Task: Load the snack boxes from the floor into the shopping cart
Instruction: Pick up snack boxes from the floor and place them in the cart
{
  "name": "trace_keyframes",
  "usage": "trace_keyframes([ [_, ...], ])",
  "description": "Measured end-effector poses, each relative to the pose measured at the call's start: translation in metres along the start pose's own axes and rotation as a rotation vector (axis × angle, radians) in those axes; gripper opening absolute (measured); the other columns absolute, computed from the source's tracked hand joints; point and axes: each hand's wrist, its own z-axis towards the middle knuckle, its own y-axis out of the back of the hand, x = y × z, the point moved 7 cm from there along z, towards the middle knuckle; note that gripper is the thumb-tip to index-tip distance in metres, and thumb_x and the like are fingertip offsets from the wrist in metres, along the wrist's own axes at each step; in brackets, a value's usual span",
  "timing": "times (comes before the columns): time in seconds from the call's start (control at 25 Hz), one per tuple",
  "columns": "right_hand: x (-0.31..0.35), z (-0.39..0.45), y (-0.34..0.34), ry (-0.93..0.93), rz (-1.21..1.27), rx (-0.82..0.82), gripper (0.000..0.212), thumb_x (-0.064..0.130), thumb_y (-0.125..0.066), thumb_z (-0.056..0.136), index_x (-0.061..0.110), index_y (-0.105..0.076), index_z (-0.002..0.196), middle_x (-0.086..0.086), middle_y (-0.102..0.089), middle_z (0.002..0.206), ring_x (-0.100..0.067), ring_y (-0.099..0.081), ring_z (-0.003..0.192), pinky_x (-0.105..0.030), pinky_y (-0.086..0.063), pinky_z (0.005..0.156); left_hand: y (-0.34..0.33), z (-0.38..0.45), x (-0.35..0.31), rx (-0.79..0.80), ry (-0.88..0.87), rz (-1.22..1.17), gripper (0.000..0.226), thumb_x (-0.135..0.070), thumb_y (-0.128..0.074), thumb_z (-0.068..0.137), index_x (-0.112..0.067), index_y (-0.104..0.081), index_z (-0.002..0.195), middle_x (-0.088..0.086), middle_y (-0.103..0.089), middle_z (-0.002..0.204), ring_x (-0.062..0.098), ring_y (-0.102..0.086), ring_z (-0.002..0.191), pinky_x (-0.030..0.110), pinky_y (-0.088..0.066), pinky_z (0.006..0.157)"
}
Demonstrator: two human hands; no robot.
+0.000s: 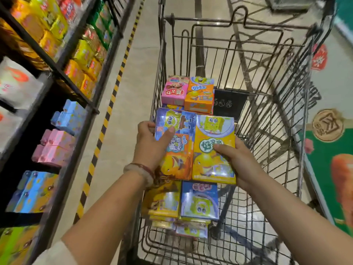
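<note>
Hands over wire shopping cart [286, 119]: left hand [152, 142] clamped on blue-and-orange snack box [177, 148], right hand [238, 165] clamped on yellow snack box [214, 148]. Held flat, side by side above stacked boxes [198, 199], likely for lowering as next layer.

Your left hand [152, 142] covers part of the blue and orange box [176, 148], and its fingers curl round the far side where you cannot see them. Your right hand [236, 161] hides the corner of the yellow box [213, 150]. These two boxes hide what lies under them in the cart [267, 131] (only edges of more boxes peek out). The shelf [57, 73] on your left is blurred, so its packs cannot be read. Both your arms are cut off at the bottom edge.
</note>
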Motion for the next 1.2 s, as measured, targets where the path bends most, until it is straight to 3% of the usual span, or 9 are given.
trace_keyframes([
  [0.16, 0.009, 0.034, 0.001, 0.01, -0.008, -0.07, 0.031, -0.001, -0.058, 0.085, 0.014, -0.06, 0.111, -0.012, -0.073, 0.092, -0.03, -0.069, 0.072, -0.046, -0.058, 0.067, -0.014, 0.033, -0.016, -0.096, -0.146, 0.173, 0.046, -0.05, -0.052, 0.077, -0.011, -0.045, 0.101, 0.015, -0.054, 0.106, 0.029, -0.05, 0.101, 0.037, -0.041, 0.088],
  [0.36, 0.002, 0.063, 0.005, -0.045, -0.024, -0.136, 0.022, 0.001, -0.06, 0.085, 0.011, -0.062, 0.104, -0.009, -0.073, 0.076, -0.023, -0.069, 0.06, -0.039, -0.058, 0.057, -0.034, 0.07, -0.002, 0.106, -0.008, 0.112, 0.015, -0.021, -0.058, 0.082, -0.015, -0.053, 0.095, 0.004, -0.062, 0.097, 0.027, -0.06, 0.096, 0.03, -0.047, 0.082],
  [0.48, -0.003, 0.075, 0.011, -0.089, -0.05, -0.155, 0.026, 0.003, -0.061, 0.085, 0.006, -0.062, 0.11, -0.012, -0.073, 0.08, -0.025, -0.069, 0.06, -0.037, -0.059, 0.057, -0.05, 0.081, 0.012, 0.252, -0.022, 0.246, 0.046, -0.027, -0.049, 0.077, -0.009, -0.055, 0.119, 0.01, -0.061, 0.119, 0.028, -0.056, 0.111, 0.039, -0.045, 0.095],
  [0.56, -0.006, 0.078, 0.012, -0.129, -0.069, -0.164, 0.026, 0.006, -0.062, 0.085, 0.005, -0.063, 0.111, -0.012, -0.073, 0.079, -0.024, -0.069, 0.059, -0.035, -0.059, 0.055, -0.057, 0.081, 0.01, 0.245, -0.126, 0.419, 0.053, -0.012, -0.049, 0.085, -0.004, -0.041, 0.136, 0.017, -0.047, 0.138, 0.032, -0.042, 0.127, 0.038, -0.033, 0.106],
  [0.64, -0.006, 0.081, 0.011, -0.121, -0.111, -0.153, 0.026, 0.008, -0.063, 0.086, 0.006, -0.062, 0.111, -0.01, -0.073, 0.079, -0.022, -0.07, 0.059, -0.032, -0.057, 0.053, -0.058, 0.073, -0.01, 0.123, -0.413, 0.673, 0.05, -0.001, -0.048, 0.084, -0.004, -0.046, 0.134, 0.019, -0.047, 0.137, 0.037, -0.043, 0.125, 0.037, -0.032, 0.106],
  [0.72, -0.005, 0.085, 0.012, -0.06, -0.166, -0.18, 0.029, 0.011, -0.067, 0.085, 0.01, -0.06, 0.113, -0.007, -0.073, 0.087, -0.02, -0.07, 0.065, -0.031, -0.057, 0.057, -0.055, 0.056, -0.024, -0.016, -0.629, 0.828, 0.029, -0.014, -0.053, 0.079, -0.013, -0.068, 0.104, 0.013, -0.065, 0.108, 0.035, -0.061, 0.098, 0.039, -0.048, 0.085],
  [0.8, 0.0, 0.087, 0.016, 0.035, -0.302, -0.267, 0.038, 0.022, -0.075, 0.078, 0.023, -0.055, 0.11, -0.003, -0.069, 0.1, -0.02, -0.07, 0.08, -0.037, -0.058, 0.071, -0.054, 0.038, -0.022, 0.038, -0.639, 0.891, 0.03, -0.036, -0.048, 0.079, -0.018, -0.07, 0.085, 0.004, -0.068, 0.087, 0.03, -0.063, 0.08, 0.037, -0.048, 0.073],
  [0.96, 0.012, 0.091, 0.012, 0.184, -0.508, -0.301, 0.047, 0.043, -0.077, 0.065, 0.036, -0.055, 0.106, 0.0, -0.062, 0.111, -0.02, -0.064, 0.099, -0.042, -0.054, 0.087, -0.062, 0.026, 0.004, 0.193, -0.712, 1.059, 0.066, -0.061, -0.042, 0.073, -0.019, -0.058, 0.122, 0.012, -0.061, 0.121, 0.033, -0.058, 0.111, 0.052, -0.043, 0.094],
  [1.2, 0.013, 0.098, 0.003, 0.229, -0.587, -0.337, 0.044, 0.035, -0.073, 0.078, 0.027, -0.055, 0.117, -0.002, -0.06, 0.115, -0.021, -0.059, 0.106, -0.038, -0.049, 0.092, -0.057, 0.047, 0.015, 0.266, -0.697, 1.143, 0.082, -0.074, -0.013, 0.084, -0.02, -0.045, 0.136, 0.013, -0.05, 0.138, 0.033, -0.048, 0.126, 0.042, -0.024, 0.11],
])
